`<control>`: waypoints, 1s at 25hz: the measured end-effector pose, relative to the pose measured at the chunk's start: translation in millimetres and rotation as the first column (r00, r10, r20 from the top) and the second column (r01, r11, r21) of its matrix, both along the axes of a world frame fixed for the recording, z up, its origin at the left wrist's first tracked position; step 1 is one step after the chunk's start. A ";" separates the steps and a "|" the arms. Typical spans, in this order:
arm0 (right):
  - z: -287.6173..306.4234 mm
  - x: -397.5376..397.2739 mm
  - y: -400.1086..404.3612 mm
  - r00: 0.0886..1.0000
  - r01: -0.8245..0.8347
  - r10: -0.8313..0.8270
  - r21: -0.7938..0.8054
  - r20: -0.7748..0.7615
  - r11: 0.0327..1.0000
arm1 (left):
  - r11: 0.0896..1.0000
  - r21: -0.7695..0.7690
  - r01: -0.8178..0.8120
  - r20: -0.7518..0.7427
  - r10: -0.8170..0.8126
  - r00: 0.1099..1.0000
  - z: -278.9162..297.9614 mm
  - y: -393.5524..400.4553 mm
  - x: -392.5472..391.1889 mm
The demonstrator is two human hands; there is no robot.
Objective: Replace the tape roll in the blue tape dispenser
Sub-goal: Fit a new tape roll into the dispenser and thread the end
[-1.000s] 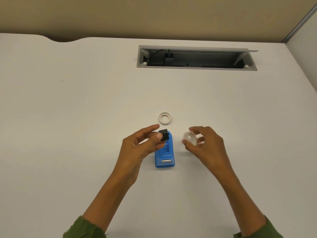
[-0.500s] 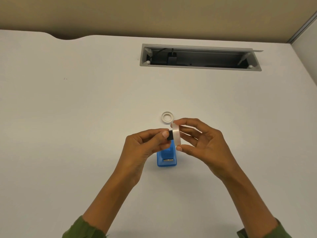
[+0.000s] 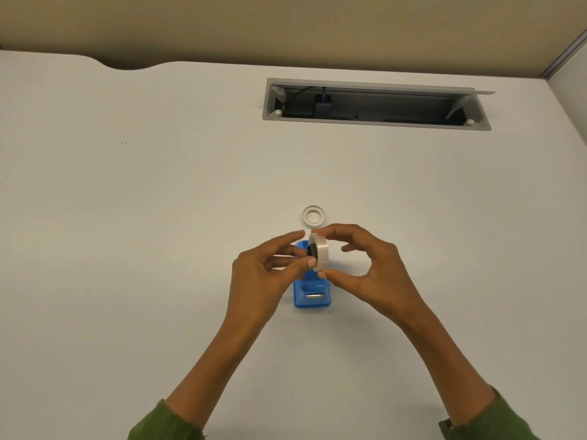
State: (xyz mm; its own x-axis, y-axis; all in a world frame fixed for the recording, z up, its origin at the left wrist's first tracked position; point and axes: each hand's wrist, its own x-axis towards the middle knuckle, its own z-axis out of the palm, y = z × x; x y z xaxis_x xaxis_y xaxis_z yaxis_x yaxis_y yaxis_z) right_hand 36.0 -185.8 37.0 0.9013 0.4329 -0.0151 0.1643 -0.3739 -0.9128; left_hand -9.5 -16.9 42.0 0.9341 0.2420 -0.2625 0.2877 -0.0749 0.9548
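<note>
The blue tape dispenser (image 3: 312, 292) lies on the white desk, partly hidden under my hands, its metal cutter facing me. Above it my right hand (image 3: 368, 271) pinches a translucent white tape roll (image 3: 320, 251) on edge between thumb and fingers. A black spindle (image 3: 310, 250) sits in the roll's centre hole, mostly hidden. My left hand (image 3: 265, 274) is beside the roll's left face, its thumb tip touching the rim and its fingers near the spindle. An empty white tape core (image 3: 313, 215) lies flat on the desk just beyond my hands.
The white desk (image 3: 158, 249) has an open grey cable tray (image 3: 374, 104) set into it at the back right, with a black plug inside. A beige partition runs along the desk's far edge. Green sleeves cover both my forearms.
My hands have come together above the dispenser. The black spindle, held apart in my left hand a second ago, now sits in the hole of the roll that my right hand holds.
</note>
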 end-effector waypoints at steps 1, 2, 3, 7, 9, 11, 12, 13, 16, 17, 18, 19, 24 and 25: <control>-3.3 1.3 0.2 1.000 0.012 -0.011 -0.040 0.022 0.999 | 0.998 0.058 -0.032 0.020 0.030 0.999 -4.6 0.0 0.8; -7.0 2.4 0.2 0.999 0.026 -0.023 -0.068 0.038 0.997 | 0.992 0.113 -0.060 0.039 0.056 0.998 -9.2 -0.1 1.4; -11.0 3.6 0.1 0.998 0.036 -0.032 -0.085 0.046 0.996 | 0.985 0.153 -0.086 0.052 0.078 0.996 -13.8 -0.2 2.2; -23.1 8.5 1.7 0.998 0.036 -0.030 -0.129 0.048 0.991 | 0.977 0.165 -0.138 0.039 0.133 0.990 -28.4 -1.3 4.5; -25.5 11.0 2.5 0.998 0.033 -0.027 -0.131 0.049 0.991 | 0.978 0.133 -0.158 0.025 0.156 0.988 -32.9 -0.5 5.6; -27.4 12.9 3.1 0.998 0.025 -0.018 -0.138 0.057 0.990 | 0.981 0.110 -0.162 0.018 0.161 0.987 -35.4 0.8 6.0; -28.5 13.6 3.6 0.998 0.020 -0.012 -0.147 0.059 0.989 | 0.982 0.100 -0.160 0.014 0.159 0.987 -36.4 1.5 6.2; -29.7 14.1 4.2 0.998 0.014 -0.005 -0.161 0.057 0.987 | 0.984 0.093 -0.155 0.013 0.155 0.988 -37.5 2.3 6.2; -32.8 13.5 5.2 0.999 -0.002 0.011 -0.185 0.051 0.983 | 0.988 0.079 -0.134 0.014 0.133 0.991 -40.2 2.0 5.9; -33.7 13.2 5.3 0.998 -0.002 0.013 -0.185 0.058 0.983 | 0.988 0.077 -0.131 0.012 0.131 0.991 -41.3 1.7 5.9; -34.8 12.9 5.6 0.998 -0.003 0.015 -0.184 0.065 0.983 | 0.988 0.076 -0.131 0.008 0.131 0.991 -42.6 1.4 5.9; -35.8 12.8 5.9 0.997 -0.005 0.018 -0.183 0.069 0.983 | 0.989 0.073 -0.132 0.004 0.132 0.991 -43.8 1.2 5.8; -37.7 12.5 8.1 0.999 -0.001 0.010 -0.170 0.051 0.985 | 0.989 0.071 -0.130 0.006 0.129 0.992 -48.9 1.4 6.4; -37.7 12.1 8.1 0.999 0.001 0.006 -0.164 0.046 0.986 | 0.990 0.068 -0.127 0.007 0.127 0.992 -49.3 1.2 6.7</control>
